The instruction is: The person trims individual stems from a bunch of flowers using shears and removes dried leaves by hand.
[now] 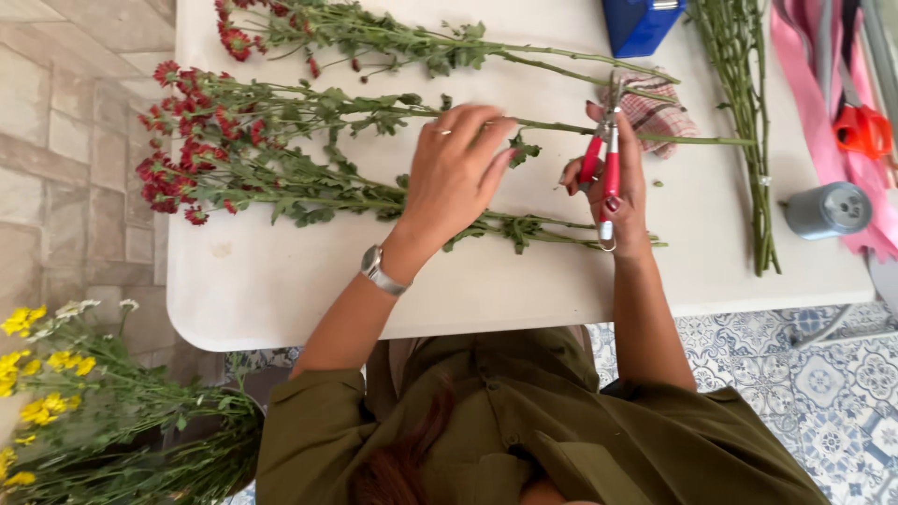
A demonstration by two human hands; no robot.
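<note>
Several long stems of small red flowers lie across the white table, blooms to the left. My left hand, a watch on its wrist, rests on the middle stems with the fingertips pinching a leafy stem. My right hand holds red-handled pruning shears upright, blades pointing away from me and close to a stem that runs to the right.
A checked cloth and a blue box lie beyond the shears. To the right are stripped green stems, pink ribbon, orange scissors and a grey spool. Yellow flowers stand on the floor at lower left.
</note>
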